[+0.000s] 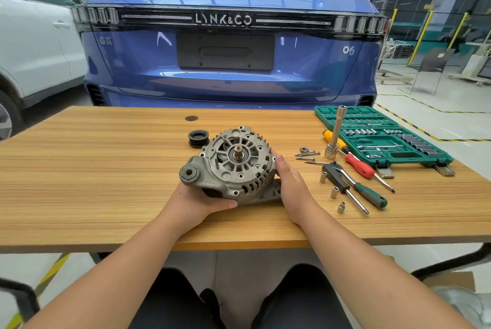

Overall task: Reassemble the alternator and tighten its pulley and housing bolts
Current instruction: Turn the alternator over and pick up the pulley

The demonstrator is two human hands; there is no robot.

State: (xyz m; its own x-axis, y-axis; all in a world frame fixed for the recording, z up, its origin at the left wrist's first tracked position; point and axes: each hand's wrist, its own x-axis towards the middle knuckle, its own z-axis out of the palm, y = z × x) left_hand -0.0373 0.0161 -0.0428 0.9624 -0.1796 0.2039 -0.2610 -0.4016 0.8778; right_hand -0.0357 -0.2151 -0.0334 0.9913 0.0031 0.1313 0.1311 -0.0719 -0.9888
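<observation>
Alternator (233, 164) is sitting mid-table (106, 169), shaft pointing up.
Left hand (204, 201) is gripping its near edge, thumb curled over; right hand (289, 182) is pressing straight fingers against its side.

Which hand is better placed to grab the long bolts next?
Probably the right. The right hand rests against the alternator on the side where the bolts lie; the left hand grips its near left edge, farther away.

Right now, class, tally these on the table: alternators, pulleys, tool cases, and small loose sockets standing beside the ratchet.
Alternator: 1
Pulley: 1
Tool case: 1
Small sockets: 3
Total: 6
</observation>
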